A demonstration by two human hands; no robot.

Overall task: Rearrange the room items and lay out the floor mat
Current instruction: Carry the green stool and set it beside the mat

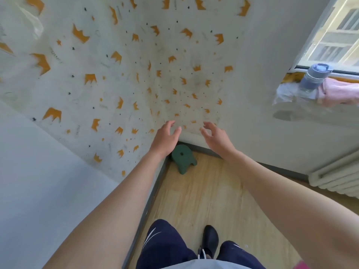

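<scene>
A large white floor mat (120, 78) with orange crowns and small black stars stands upright against the wall in the room's corner. Both arms reach toward its lower right edge. My left hand (165, 137) is open, its fingers curled near the mat's bottom corner and holding nothing. My right hand (216, 136) is also open, fingers apart, just right of that edge by the grey wall. A small dark green stool (183, 159) sits on the wooden floor in the corner, right below my hands.
A windowsill at the right holds a grey-blue bottle (313, 78), a pink cloth (338, 92) and clear plastic. A white radiator (336, 181) hangs below it. A pale grey surface (38, 181) fills the lower left. My legs and a black shoe (209, 239) stand on the wooden floor (204, 200).
</scene>
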